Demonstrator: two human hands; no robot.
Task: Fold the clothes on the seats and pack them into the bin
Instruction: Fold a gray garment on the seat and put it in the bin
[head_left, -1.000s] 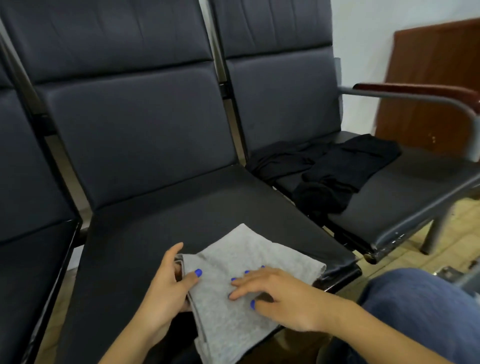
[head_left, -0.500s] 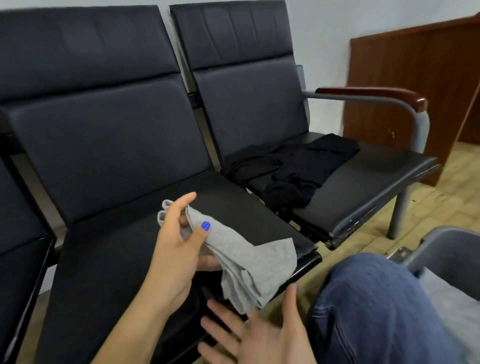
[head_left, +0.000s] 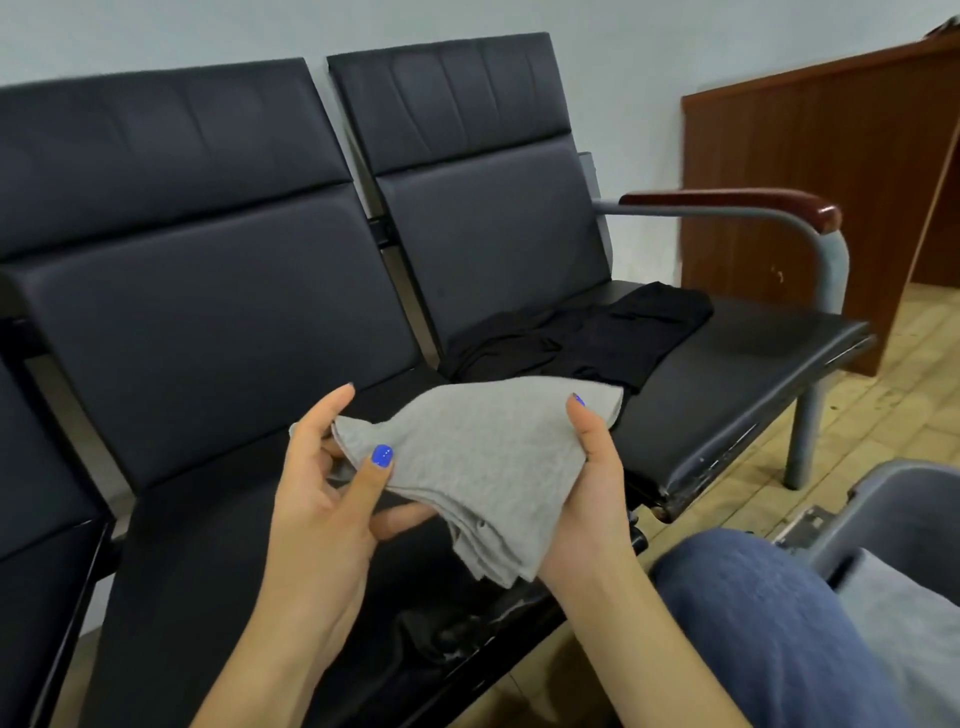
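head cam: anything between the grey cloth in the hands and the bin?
Only the person's knee in blue jeans. It sits between the grey cloth and the bin at lower right, in the head view.

Folded cloth (head_left: 467, 457) held above middle seat's (head_left: 218, 545) front edge, btwn left hand (head_left: 322, 499) & right hand (head_left: 592, 483). Unfolded garment (head_left: 576, 338) on right seat (head_left: 727, 374), back-left part. Bin (head_left: 893, 519) on floor, right of seats.

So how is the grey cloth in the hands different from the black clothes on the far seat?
The grey cloth is folded into a neat stack of layers; the black clothes lie spread out and rumpled. The grey cloth is held off the seat between the left hand and right hand; the black clothes rest untouched on the seat. Both are soft fabric.
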